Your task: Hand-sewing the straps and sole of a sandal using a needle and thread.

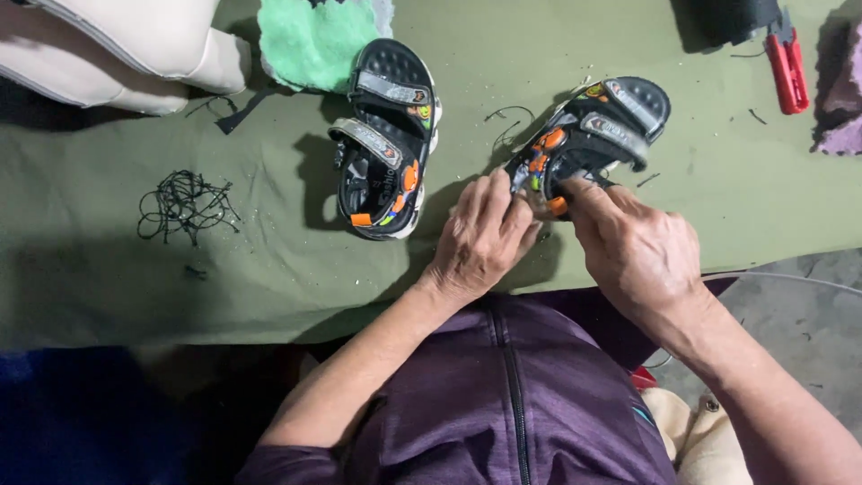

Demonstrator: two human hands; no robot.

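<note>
A small black child's sandal [597, 130] with grey straps and orange trim lies tilted on the green cloth [269, 260]. My left hand [480, 238] grips its near end from the left, fingers curled over the toe. My right hand [633, 247] pinches the same end from the right, thumb and forefinger on an orange part. A matching second sandal [388, 135] lies free on the cloth to the left, straps standing up, touched by neither hand.
A tangle of black thread [184, 205] lies at the left. A light green foam piece [310, 40] and a beige cushion [135, 45] sit at the back left. A red-handled tool [788, 67] and a purple scrap [844, 99] are at the back right. Thread bits litter the cloth.
</note>
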